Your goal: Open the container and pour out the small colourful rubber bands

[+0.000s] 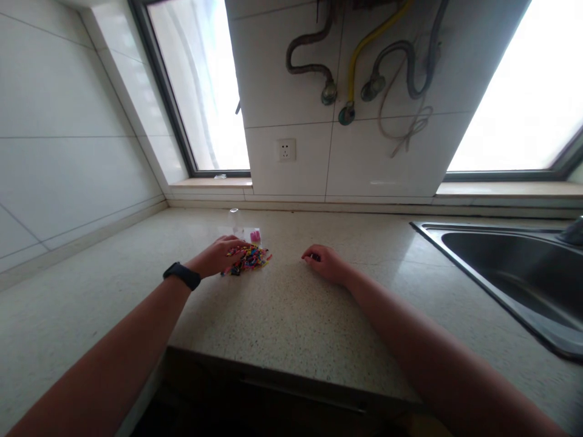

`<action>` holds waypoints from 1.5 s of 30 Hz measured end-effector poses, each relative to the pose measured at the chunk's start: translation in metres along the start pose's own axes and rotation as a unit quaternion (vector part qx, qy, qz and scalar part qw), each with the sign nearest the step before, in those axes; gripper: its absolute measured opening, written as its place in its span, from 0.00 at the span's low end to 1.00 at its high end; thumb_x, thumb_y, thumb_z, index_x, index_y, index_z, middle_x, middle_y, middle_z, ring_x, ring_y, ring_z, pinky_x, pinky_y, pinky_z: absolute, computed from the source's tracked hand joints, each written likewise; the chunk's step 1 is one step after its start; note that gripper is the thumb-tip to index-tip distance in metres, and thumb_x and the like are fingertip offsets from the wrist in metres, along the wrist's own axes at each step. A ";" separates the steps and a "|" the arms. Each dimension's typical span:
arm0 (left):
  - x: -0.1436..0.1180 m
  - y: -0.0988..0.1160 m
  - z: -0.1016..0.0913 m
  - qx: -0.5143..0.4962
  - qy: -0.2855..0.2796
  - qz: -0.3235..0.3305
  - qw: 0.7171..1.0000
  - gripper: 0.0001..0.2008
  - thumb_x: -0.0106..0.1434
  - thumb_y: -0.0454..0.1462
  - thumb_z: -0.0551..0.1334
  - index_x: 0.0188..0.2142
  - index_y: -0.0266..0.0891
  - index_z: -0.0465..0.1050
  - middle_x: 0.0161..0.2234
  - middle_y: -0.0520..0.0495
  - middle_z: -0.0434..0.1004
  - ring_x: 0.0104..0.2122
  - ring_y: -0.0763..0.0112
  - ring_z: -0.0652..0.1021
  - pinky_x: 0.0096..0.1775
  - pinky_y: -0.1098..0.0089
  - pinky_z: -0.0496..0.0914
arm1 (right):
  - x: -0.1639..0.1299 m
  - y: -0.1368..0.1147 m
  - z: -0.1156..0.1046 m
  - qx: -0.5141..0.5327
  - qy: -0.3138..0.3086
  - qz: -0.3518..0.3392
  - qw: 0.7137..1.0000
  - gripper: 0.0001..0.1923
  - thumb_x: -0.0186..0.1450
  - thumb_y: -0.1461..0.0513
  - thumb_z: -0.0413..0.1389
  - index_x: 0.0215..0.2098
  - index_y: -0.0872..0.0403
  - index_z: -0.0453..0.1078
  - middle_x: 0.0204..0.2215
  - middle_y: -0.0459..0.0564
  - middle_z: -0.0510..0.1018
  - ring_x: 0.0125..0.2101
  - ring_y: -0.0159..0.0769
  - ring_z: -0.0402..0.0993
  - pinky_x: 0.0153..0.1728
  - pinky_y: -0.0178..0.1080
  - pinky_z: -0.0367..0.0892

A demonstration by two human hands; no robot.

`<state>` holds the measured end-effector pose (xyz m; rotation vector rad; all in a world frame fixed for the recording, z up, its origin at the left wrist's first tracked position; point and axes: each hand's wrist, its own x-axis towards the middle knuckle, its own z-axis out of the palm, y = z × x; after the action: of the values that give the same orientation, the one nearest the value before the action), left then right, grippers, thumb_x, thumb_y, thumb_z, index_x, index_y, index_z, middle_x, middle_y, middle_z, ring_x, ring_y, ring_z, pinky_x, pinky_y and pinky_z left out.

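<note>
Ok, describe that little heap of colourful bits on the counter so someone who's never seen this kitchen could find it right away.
Start at the steel sink on the right and go left along the speckled countertop, past the right hand. The pile of small colourful pieces lies under the fingertips of the left hand, just before a clear glass. It is the only multicoloured thing on the counter.

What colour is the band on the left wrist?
Black. The wrist band shows clearly in the head view, just behind the left hand.

Steel sink (510, 267), wall socket (286, 150), hoses (364, 54)
</note>
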<state>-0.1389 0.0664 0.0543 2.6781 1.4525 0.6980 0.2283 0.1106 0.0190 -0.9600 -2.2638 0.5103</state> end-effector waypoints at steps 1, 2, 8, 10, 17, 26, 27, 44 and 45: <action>-0.008 -0.002 -0.003 0.007 -0.007 -0.007 1.000 0.20 0.68 0.47 0.57 0.56 0.47 0.72 0.49 0.44 0.70 0.50 0.65 0.69 0.55 0.64 0.62 | 0.000 0.000 0.000 0.000 0.001 0.001 1.000 0.10 0.65 0.63 0.54 0.39 0.58 0.75 0.35 0.51 0.76 0.33 0.30 0.68 0.36 0.33 0.61; -0.015 -0.005 -0.005 0.018 -0.018 -0.012 1.000 0.22 0.67 0.49 0.58 0.57 0.47 0.70 0.52 0.44 0.68 0.52 0.63 0.68 0.57 0.63 0.61 | 0.000 -0.001 0.000 0.000 0.002 0.001 1.000 0.10 0.65 0.63 0.54 0.40 0.58 0.75 0.35 0.51 0.76 0.33 0.30 0.68 0.36 0.33 0.61; -0.046 -0.035 0.009 0.082 -0.069 -0.105 0.989 0.42 0.62 0.59 0.58 0.70 0.51 0.46 0.66 0.43 0.50 0.63 0.51 0.55 0.62 0.53 0.52 | 0.000 0.000 0.001 -0.005 -0.002 0.005 1.000 0.10 0.65 0.62 0.54 0.39 0.58 0.75 0.34 0.51 0.76 0.33 0.30 0.68 0.36 0.34 0.61; -0.045 -0.045 0.016 0.074 -0.082 -0.132 0.985 0.44 0.63 0.60 0.54 0.71 0.46 0.42 0.68 0.42 0.46 0.65 0.51 0.52 0.63 0.54 0.50 | 0.000 0.001 0.001 -0.006 -0.005 0.004 1.000 0.11 0.65 0.61 0.54 0.40 0.58 0.75 0.35 0.51 0.76 0.33 0.30 0.68 0.36 0.34 0.61; -0.025 -0.045 0.023 0.006 -0.068 -0.156 0.985 0.42 0.65 0.60 0.51 0.69 0.36 0.49 0.65 0.39 0.52 0.64 0.56 0.57 0.63 0.59 0.52 | -0.002 -0.001 0.000 -0.019 -0.020 0.003 1.000 0.10 0.65 0.62 0.54 0.40 0.58 0.75 0.37 0.52 0.76 0.35 0.31 0.69 0.38 0.34 0.62; 0.012 -0.018 0.032 -0.032 -0.024 -0.141 0.989 0.32 0.70 0.57 0.43 0.66 0.45 0.56 0.64 0.47 0.57 0.63 0.59 0.58 0.62 0.58 0.51 | -0.001 -0.007 0.000 -0.027 -0.031 0.005 0.999 0.10 0.64 0.62 0.54 0.39 0.58 0.75 0.36 0.52 0.76 0.35 0.31 0.69 0.38 0.34 0.62; 0.014 -0.019 0.034 -0.031 -0.030 -0.148 0.988 0.32 0.71 0.57 0.42 0.67 0.47 0.56 0.64 0.49 0.57 0.63 0.58 0.58 0.62 0.57 0.51 | -0.001 -0.007 0.000 -0.029 -0.032 0.005 0.999 0.10 0.65 0.61 0.54 0.39 0.58 0.75 0.36 0.52 0.76 0.34 0.31 0.69 0.38 0.34 0.62; 0.012 -0.030 0.037 -0.015 -0.018 -0.084 0.996 0.29 0.72 0.53 0.43 0.55 0.40 0.72 0.55 0.45 0.70 0.56 0.62 0.67 0.59 0.62 0.56 | -0.001 -0.009 0.001 -0.040 -0.039 -0.009 0.998 0.09 0.64 0.63 0.55 0.40 0.58 0.75 0.37 0.51 0.76 0.35 0.31 0.69 0.39 0.34 0.63; 0.011 -0.030 0.037 -0.035 -0.011 -0.085 0.996 0.29 0.72 0.53 0.43 0.54 0.40 0.73 0.53 0.45 0.71 0.54 0.62 0.68 0.58 0.62 0.58 | -0.001 -0.009 0.001 -0.041 -0.040 -0.008 0.998 0.09 0.64 0.63 0.55 0.40 0.58 0.75 0.36 0.51 0.76 0.35 0.31 0.69 0.39 0.34 0.63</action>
<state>-0.1432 0.0998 0.0187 2.4660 1.5970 0.6915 0.2233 0.1039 0.0232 -0.9761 -2.3788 0.4584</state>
